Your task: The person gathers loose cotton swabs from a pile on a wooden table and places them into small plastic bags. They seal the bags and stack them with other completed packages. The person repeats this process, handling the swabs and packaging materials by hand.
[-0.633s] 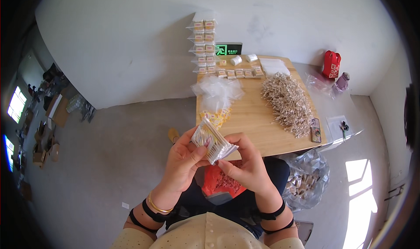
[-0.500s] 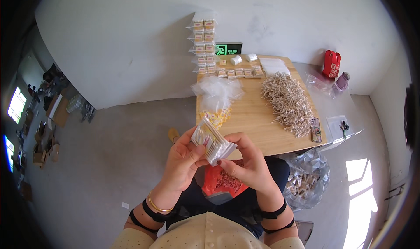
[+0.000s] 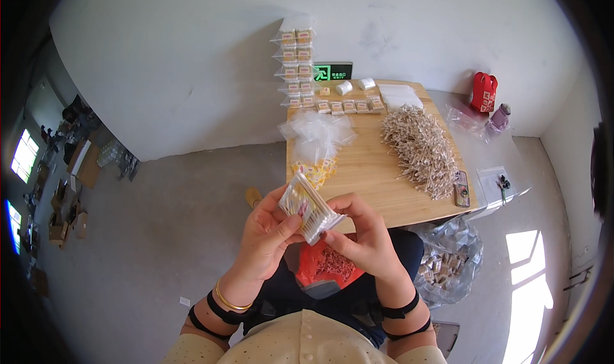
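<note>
In front of my body, my left hand [image 3: 263, 236] is closed round a clear plastic bag of cotton swabs [image 3: 300, 204], its thumb lying across the front. My right hand [image 3: 366, 245] pinches the bag's loose plastic end between thumb and forefinger. The packet is tilted, its sticks showing through the film. Just beyond it lie yellow-and-white printed cards [image 3: 323, 172] and a heap of clear empty bags [image 3: 316, 134]. A large pile of loose cotton swabs [image 3: 419, 150] covers the right part of the wooden table [image 3: 364, 197].
Stacked filled packs [image 3: 297, 63] rise at the table's far left, beside a row of small packs [image 3: 348, 106]. A phone [image 3: 462, 190] rests at the right edge. A red bag with loose sticks [image 3: 326, 265] is at my lap; a clear sack of packs [image 3: 448, 261] stands right.
The bag's loose end is folded over further, and my right thumb has shifted slightly up along it. My left hand keeps its hold on the packet.
</note>
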Motion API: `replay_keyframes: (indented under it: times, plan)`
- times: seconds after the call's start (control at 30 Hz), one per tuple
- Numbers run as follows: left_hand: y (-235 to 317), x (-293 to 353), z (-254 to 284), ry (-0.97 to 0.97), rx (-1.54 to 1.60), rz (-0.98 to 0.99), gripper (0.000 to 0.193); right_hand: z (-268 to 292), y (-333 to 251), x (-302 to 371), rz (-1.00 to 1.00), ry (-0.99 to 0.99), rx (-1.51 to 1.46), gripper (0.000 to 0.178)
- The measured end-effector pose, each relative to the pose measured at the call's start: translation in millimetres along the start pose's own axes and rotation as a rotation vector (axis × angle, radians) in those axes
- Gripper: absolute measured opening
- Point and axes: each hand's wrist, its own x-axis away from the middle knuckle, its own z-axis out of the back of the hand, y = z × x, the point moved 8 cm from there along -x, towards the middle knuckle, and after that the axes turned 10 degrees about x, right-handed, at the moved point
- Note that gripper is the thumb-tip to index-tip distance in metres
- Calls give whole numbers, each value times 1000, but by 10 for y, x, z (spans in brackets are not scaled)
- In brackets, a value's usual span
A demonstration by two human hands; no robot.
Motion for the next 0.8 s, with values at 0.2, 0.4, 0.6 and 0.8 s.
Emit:
replay_keyframes:
  times: [0.2,0.4,0.6,0.8]
  plan:
    - [-14,5,53,25,44,22,58,-35,19,6,1,18,26,39]
    - [265,43,-194,17,-422,-327,71,-22,179,32,-23,25,64,35]
    - [373,237,-448,-190,-950,-572,66,-101,385,62,-64,-57,-28,19]
    - [507,365,-778,-330,-1317,-745,30,-106,325,85,4,-86,-62,17]
